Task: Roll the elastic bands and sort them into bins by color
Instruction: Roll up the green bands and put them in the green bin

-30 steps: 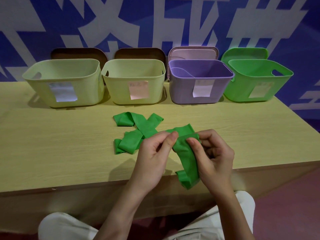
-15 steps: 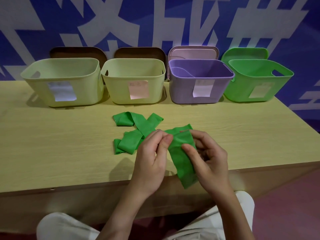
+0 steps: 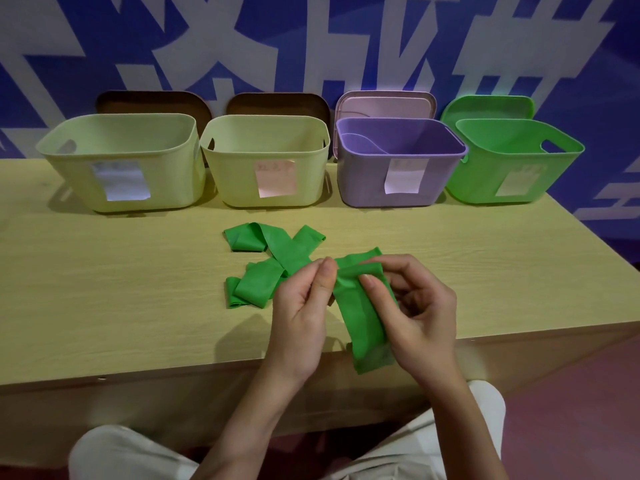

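I count four bins (image 3: 401,174) along the desk (image 3: 104,289): two pale yellow-green, one purple, one green. My left hand (image 3: 304,317) and right hand (image 3: 415,317) each pinch one green band (image 3: 360,306) above the desk's near edge, more band (image 3: 273,265) lying loose behind.

No legible text on the bins or the wall

Each of the four bins carries a paper label on its near face: the far-left yellow-green bin (image 3: 121,161) a white label (image 3: 121,181), the second yellow-green bin (image 3: 266,157) a pinkish one (image 3: 276,179), the purple bin (image 3: 398,161) a white one (image 3: 404,176), the green bin (image 3: 512,161) a pale one (image 3: 519,180); any writing is too blurred to read. The blue wall (image 3: 311,39) shows large white strokes, cropped and unreadable.
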Available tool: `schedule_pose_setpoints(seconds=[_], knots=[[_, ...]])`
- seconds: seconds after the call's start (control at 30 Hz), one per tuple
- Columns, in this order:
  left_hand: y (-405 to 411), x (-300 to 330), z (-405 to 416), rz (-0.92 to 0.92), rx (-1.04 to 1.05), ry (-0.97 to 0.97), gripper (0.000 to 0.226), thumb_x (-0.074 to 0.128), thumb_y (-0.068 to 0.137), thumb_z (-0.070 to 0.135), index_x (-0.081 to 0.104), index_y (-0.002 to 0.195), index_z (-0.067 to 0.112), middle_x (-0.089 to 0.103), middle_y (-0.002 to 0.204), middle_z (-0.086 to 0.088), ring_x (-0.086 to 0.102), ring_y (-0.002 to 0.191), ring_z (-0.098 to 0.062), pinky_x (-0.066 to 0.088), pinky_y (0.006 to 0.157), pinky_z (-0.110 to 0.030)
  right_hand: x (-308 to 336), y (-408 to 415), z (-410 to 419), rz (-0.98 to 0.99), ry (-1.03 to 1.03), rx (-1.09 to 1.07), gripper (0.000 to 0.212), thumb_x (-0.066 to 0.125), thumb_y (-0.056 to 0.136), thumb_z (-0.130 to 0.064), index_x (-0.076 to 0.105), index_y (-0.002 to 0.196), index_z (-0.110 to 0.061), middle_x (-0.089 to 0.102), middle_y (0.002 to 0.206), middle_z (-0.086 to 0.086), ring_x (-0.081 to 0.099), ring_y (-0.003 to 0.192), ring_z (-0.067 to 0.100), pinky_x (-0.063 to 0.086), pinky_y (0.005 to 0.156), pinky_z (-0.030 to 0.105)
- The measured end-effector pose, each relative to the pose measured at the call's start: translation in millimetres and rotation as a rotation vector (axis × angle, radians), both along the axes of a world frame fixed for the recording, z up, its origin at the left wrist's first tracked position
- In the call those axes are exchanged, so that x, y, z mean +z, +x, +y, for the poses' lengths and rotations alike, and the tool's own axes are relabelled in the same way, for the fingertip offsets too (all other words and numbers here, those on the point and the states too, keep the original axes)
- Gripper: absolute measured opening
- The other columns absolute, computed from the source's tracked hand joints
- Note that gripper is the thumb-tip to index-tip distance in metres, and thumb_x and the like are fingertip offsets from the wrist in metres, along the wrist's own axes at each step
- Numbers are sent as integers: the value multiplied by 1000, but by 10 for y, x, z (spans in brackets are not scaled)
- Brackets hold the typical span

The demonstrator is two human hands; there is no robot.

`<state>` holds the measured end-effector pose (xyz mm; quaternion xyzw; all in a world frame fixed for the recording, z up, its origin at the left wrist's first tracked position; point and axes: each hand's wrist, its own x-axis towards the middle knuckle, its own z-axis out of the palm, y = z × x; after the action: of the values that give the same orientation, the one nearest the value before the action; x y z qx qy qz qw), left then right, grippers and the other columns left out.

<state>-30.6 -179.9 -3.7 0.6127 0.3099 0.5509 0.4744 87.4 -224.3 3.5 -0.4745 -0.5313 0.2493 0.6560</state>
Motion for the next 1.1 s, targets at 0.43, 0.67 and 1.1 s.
schedule_pose_setpoints(seconds=[0.43,0.67,1.1], knots=[[-48,-28,36,177,77,197,28,48,94,27,61,78,9,54,69,5,50,66,-14,40,59,-29,-29,38,-9,-32,-6,3,16,67,84,-30,63,90,-15,69,77,5,64,67,13,51,58,28],[26,30,-34,-11,85,59,53,45,93,35,53,73,-13,40,55,-4,38,53,-10,33,51,-22,-65,59,-35,-106,24,25,32,60,92,-17,57,123,-23,45,60,15,41,51,28,34,46,34],[-40,-19,-5,120,-22,64,47,41,94,45,60,79,3,48,63,-10,45,59,-20,39,57,-35,-11,93,-75,-84,5,-7,4,64,86,-14,66,88,-17,69,75,-10,62,65,2,46,58,14]])
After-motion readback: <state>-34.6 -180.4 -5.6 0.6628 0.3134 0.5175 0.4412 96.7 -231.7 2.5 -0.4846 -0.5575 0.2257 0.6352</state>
